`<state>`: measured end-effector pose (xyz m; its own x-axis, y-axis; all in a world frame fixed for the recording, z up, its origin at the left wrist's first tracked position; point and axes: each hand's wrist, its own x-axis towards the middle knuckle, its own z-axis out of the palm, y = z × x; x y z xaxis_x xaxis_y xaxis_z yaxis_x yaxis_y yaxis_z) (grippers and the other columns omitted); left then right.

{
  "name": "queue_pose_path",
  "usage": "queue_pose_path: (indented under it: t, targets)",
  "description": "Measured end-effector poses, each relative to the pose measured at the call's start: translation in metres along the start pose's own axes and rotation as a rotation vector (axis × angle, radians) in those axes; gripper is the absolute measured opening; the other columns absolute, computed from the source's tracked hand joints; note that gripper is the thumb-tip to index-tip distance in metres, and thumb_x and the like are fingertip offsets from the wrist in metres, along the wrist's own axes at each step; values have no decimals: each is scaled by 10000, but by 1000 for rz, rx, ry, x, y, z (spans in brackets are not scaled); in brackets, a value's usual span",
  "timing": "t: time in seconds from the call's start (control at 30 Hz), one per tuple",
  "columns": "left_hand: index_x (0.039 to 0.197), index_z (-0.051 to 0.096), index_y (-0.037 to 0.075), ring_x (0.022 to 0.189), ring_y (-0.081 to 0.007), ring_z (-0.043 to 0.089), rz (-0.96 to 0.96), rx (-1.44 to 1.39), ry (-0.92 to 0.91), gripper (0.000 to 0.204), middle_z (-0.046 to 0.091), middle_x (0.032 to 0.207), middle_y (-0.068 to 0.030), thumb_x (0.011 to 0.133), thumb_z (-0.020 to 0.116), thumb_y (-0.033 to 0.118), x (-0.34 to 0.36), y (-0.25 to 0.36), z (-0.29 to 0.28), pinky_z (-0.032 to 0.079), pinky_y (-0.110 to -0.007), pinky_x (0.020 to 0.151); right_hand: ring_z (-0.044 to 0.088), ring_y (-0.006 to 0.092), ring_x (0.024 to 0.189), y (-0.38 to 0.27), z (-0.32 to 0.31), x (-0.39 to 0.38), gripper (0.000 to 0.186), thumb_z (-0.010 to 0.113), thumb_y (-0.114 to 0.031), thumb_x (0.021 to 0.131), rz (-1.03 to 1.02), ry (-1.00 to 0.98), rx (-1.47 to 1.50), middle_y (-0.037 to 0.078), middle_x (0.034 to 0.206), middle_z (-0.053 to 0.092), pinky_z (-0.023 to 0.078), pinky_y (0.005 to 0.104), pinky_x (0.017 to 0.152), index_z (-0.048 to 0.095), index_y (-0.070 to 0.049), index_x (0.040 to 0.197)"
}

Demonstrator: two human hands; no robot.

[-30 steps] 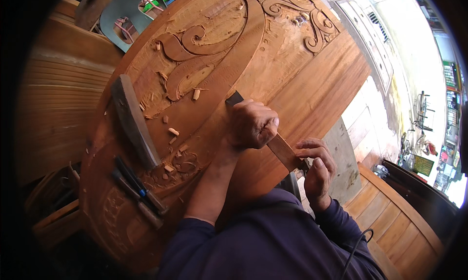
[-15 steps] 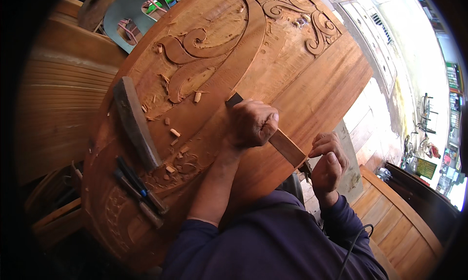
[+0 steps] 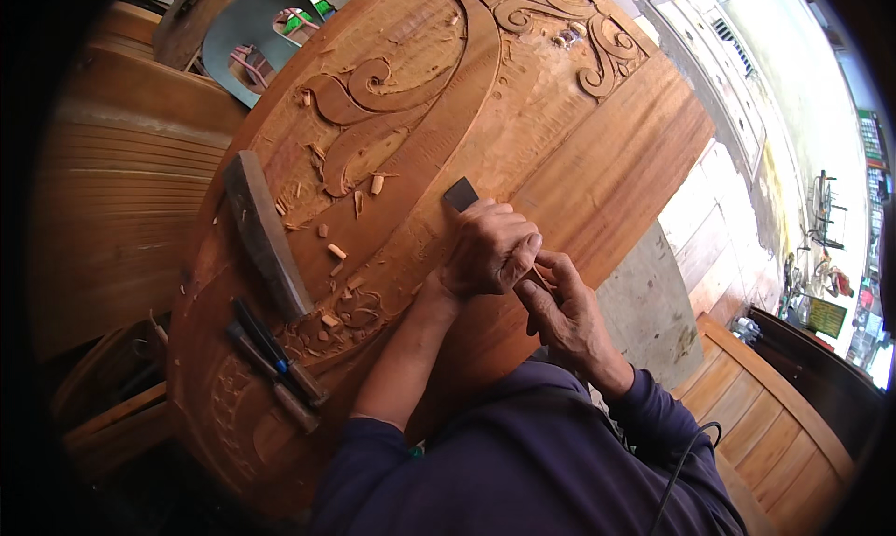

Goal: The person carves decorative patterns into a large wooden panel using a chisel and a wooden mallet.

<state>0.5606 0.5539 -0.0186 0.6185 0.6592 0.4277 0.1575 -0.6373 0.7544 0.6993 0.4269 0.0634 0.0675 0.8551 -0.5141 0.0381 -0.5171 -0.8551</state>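
My left hand (image 3: 490, 249) is closed around a flat chisel (image 3: 459, 193), whose dark blade lies on the carved wooden panel (image 3: 607, 181). My right hand (image 3: 569, 317) is curled on the chisel's wooden handle just below and to the right of my left hand, hiding much of it. A long dark block (image 3: 266, 233) rests on the panel's left part. Below it lie several slim tools (image 3: 280, 373) with dark and wooden parts. Loose wood chips (image 3: 337, 252) are scattered between the block and my left hand, over carved scrollwork.
A grey-green chair (image 3: 229, 46) is beyond the panel's upper-left edge. Grooved wooden pieces (image 3: 121, 200) stand at the left. A slatted wooden panel (image 3: 756, 415) lies at lower right, beside a grey board (image 3: 644, 303). A bright floor (image 3: 709, 219) extends to the right.
My right hand has moved up and left along the handle, close against my left hand. The chisel and my left hand have shifted slightly right in the picture.
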Motion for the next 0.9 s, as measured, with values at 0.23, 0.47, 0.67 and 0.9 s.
queue_pose_path:
  t: [0.23,0.47,0.67,0.9]
  targets:
    - [633,528,106,581,-336,558,-89,-174,72,362,543,603,-112,968,522,243,13,-16,-2,426,-468,619,591,119,591,-43,-4,17,330,665,-250,1101,80,2,-109,79,790,679,506,323,568,594,-44,1349]
    - [645,545,101,593,-359,594,-67,-101,5,343,554,602,-127,949,530,260,24,-24,-3,452,-478,614,565,100,590,-33,-10,33,289,694,-229,1083,79,42,-103,81,848,708,482,309,552,626,-33,1283]
    - [661,556,101,629,-364,619,-78,-36,94,314,579,628,-133,935,556,254,33,-27,6,466,-483,625,600,94,621,-42,-28,48,339,697,-260,1084,64,-27,-96,98,991,736,479,269,542,652,-15,1314]
    - [1028,754,57,1047,-372,733,183,182,431,268,749,1000,-132,996,604,277,44,11,16,547,-519,969,598,81,631,-12,-40,26,374,640,-314,1121,-52,-10,158,69,988,710,480,245,555,591,-30,1360]
